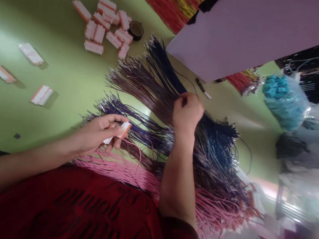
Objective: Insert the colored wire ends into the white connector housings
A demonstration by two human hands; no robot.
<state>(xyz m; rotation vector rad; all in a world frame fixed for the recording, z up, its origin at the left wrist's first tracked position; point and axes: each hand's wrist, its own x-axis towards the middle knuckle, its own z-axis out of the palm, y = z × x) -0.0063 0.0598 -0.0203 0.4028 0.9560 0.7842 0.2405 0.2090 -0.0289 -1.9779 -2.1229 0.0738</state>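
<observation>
My left hand [100, 130] is closed on a small white and orange connector [122, 130], and a pink wire [137, 151] runs from the connector down to a pink wire bundle [119, 168]. My right hand [187, 113] is further out, with its fingers pinched on strands of the brown wire bundle [146, 83]. Beside it lie a dark blue bundle [166, 62] and a purple bundle [120, 109], all fanned out on the green table [34, 101].
A heap of several white and orange connectors [107, 25] lies at the far left, with loose ones [41, 94] nearer. A tape roll [136, 29], a pen [203, 89], a lilac sheet [244, 33], red and yellow wires [167, 1] and a bag of blue parts [284, 99] are around.
</observation>
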